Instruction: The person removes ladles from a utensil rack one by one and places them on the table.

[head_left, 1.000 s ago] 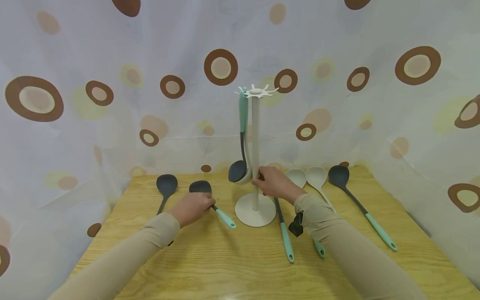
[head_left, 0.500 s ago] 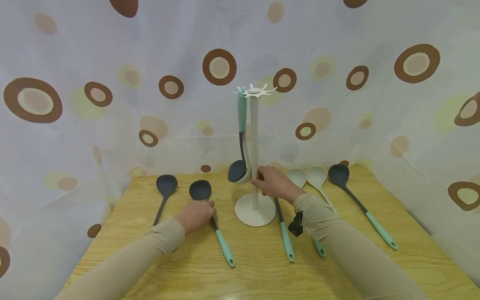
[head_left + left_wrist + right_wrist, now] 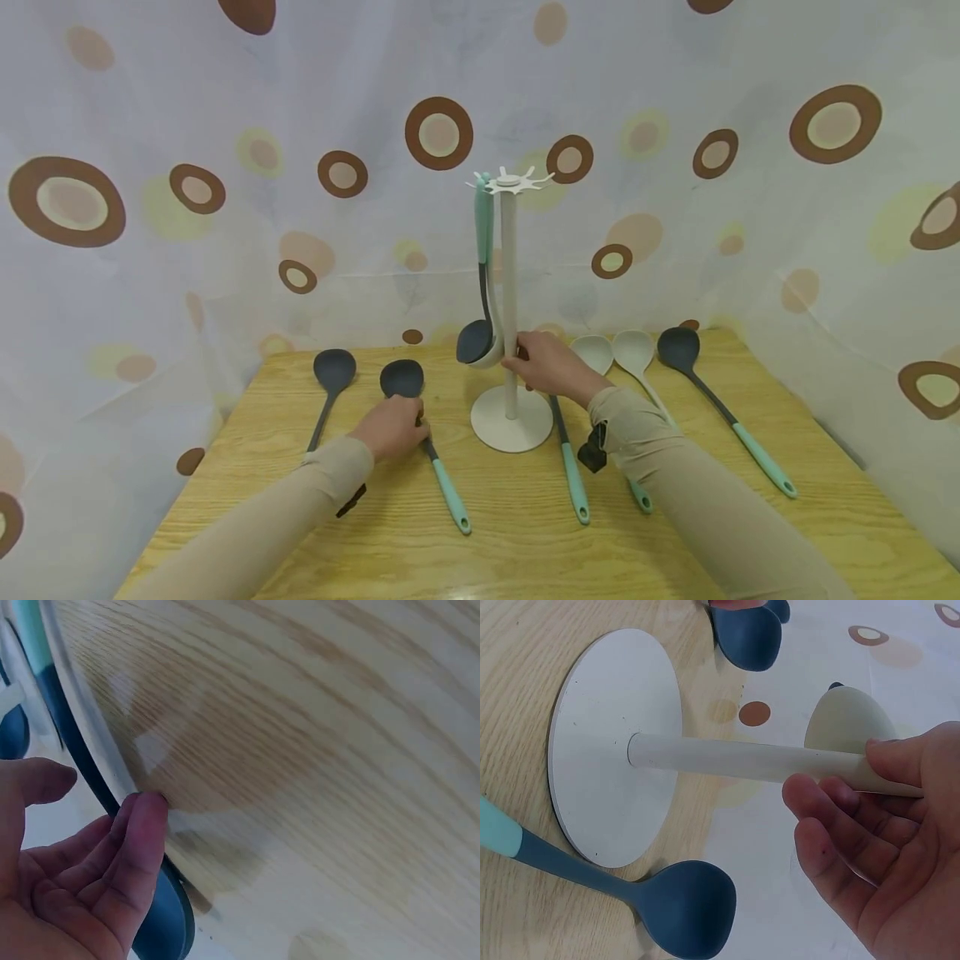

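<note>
My left hand (image 3: 393, 427) is over the shaft of a dark spoon (image 3: 447, 492) with a mint handle, lying on the table. In the left wrist view the thumb stands apart from the loosely bent fingers, with the dark shaft (image 3: 81, 754) passing between and behind them. My right hand (image 3: 553, 364) pinches the pole of a white utensil stand (image 3: 510, 275) between thumb and fingers; the stand is upright on its round base (image 3: 615, 780). From its toothed top hang a dark ladle (image 3: 474, 342) and a pale ladle (image 3: 491, 358), close together on the left side.
Another dark spoon (image 3: 333, 369) lies at the far left, partly under the left sleeve. Right of the stand lie a dark-shafted utensil (image 3: 573, 483), two pale spoons (image 3: 633, 350) and a dark spoon (image 3: 678, 348). A patterned curtain (image 3: 300, 100) rises behind the wooden table (image 3: 420, 558).
The left hand has lowered the dark spoon's raised handle to the table and turned it toward the front; its fingers have since loosened. The right hand has stayed on the pole.
</note>
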### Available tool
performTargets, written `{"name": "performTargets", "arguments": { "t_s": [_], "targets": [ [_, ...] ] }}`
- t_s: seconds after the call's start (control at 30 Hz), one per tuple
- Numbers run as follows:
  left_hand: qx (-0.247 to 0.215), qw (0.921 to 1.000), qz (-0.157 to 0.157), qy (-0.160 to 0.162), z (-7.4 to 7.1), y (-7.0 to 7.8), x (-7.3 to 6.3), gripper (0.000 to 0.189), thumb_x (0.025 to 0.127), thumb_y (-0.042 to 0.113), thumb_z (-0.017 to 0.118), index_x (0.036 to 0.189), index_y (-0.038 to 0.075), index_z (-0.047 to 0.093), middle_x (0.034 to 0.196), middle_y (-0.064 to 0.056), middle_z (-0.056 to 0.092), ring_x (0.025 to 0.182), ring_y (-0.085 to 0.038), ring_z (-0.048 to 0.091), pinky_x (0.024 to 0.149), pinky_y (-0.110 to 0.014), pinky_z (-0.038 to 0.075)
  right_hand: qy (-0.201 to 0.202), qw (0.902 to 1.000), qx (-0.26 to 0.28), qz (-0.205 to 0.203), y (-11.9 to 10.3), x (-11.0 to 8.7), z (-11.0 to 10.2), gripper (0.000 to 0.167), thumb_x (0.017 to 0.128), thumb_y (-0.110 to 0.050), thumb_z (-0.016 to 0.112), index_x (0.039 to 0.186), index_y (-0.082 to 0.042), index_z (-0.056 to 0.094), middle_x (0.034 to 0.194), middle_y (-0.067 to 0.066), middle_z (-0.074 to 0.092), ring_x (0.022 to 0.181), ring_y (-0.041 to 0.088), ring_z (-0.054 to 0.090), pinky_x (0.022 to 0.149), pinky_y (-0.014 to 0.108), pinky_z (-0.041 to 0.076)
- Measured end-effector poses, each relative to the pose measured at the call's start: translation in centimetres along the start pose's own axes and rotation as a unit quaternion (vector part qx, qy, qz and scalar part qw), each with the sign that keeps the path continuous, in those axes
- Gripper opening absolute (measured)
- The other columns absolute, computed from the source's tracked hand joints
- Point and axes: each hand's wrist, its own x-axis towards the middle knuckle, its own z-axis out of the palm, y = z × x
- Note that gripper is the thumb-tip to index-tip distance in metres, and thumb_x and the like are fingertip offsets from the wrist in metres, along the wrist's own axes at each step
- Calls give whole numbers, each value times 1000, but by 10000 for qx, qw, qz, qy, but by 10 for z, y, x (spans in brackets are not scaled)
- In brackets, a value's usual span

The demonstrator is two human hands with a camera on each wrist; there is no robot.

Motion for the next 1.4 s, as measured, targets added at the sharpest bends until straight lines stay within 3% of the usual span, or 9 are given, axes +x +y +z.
{"name": "performTargets", "arguments": {
  "t_s": [0.13, 0.43, 0.57, 0.83, 1.13, 1.27, 1.4],
  "targets": [
    [-565, 9981, -240, -49, 0, 3, 5, 13, 92, 21, 71, 88, 9, 70, 77, 0, 64, 61, -13, 56, 58, -29, 47, 30, 10000, -9, 5, 0, 0, -1, 28, 102, -24, 60, 121, -3, 63, 98, 13, 71, 67, 28, 68, 58, 31, 52],
    [-926, 9935, -656, -81, -1, 2, 11, 8, 83, 11, 77, 85, 5, 72, 71, -2, 65, 54, -12, 60, 53, -26, 49, 54, 10000, -55, 8, 0, 1, 0, 25, 102, -23, 60, 119, -5, 64, 93, 12, 70, 65, 25, 67, 58, 31, 52],
    [-922, 9934, -684, 22, -3, -3, 11, 6, 83, 3, 70, 88, 2, 73, 71, -5, 68, 50, -12, 61, 54, -25, 52, 61, 10000, -40, 4, 0, 0, 0, 25, 103, -24, 60, 118, -4, 64, 93, 14, 70, 66, 27, 67, 57, 32, 51],
    [-770, 9945, -716, 14, -8, -21, 11, 19, 87, -3, 61, 101, -3, 74, 94, -14, 73, 54, -12, 65, 57, -26, 55, 6, 10000, 36, 19, 1, 0, 1, 26, 103, -25, 59, 119, -5, 63, 93, 15, 70, 71, 35, 69, 58, 32, 50],
    [-484, 9962, -715, 136, -15, -44, 11, 15, 88, -1, 61, 94, 0, 75, 88, -11, 73, 60, -14, 63, 60, -30, 54, 5, 10000, 38, 4, -1, -1, 0, 25, 103, -24, 59, 118, -4, 63, 93, 15, 71, 63, 24, 65, 58, 31, 51],
    [-279, 9960, -815, 227, -20, -53, 10, 19, 90, 2, 61, 101, 1, 76, 98, -14, 74, 72, -20, 66, 66, -33, 55, 14, 10000, 39, -17, -1, -1, 0, 26, 103, -25, 60, 119, -4, 63, 94, 15, 71, 63, 23, 66, 58, 31, 51],
    [-406, 9941, -1004, 71, -23, -59, 8, 27, 92, 0, 58, 114, -1, 73, 117, -20, 70, 87, -26, 68, 64, -32, 56, 25, 10000, 32, -14, 1, 0, 1, 27, 103, -25, 60, 120, -5, 63, 94, 13, 71, 67, 28, 68, 58, 32, 52]
  ]
}}
